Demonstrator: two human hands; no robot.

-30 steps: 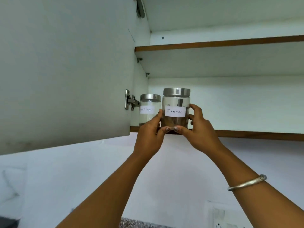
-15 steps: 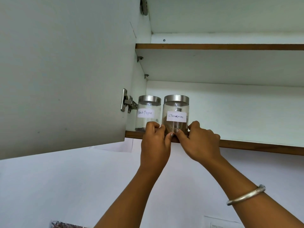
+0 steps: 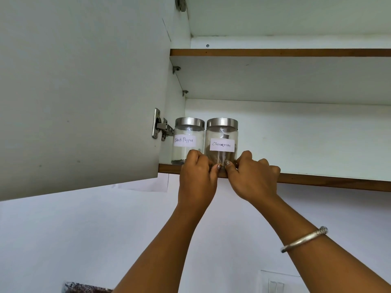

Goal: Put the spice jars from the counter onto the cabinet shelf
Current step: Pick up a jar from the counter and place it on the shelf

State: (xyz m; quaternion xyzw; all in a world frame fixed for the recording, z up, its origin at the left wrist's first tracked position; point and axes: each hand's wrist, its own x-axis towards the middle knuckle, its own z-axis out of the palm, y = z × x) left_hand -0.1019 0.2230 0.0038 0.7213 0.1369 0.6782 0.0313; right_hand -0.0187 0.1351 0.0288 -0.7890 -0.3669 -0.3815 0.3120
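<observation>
Bangle: one silver bangle (image 3: 304, 238) on the right wrist, nearest the camera
Hands: left hand (image 3: 197, 176) and right hand (image 3: 254, 178) reach up together; the fingers of both curl round the base of the Cinnamon jar (image 3: 222, 132)
Cinnamon jar: upright on the lower shelf (image 3: 317, 180), near its front edge; just beside the Black Pepper jar (image 3: 187, 132), which stands free by the hinge (image 3: 159, 129)
Progress: two jars shelved; letting go remains; any jars left on the table are out of view
Count: two jars, two steel lids, two labels; two hands; two shelves
</observation>
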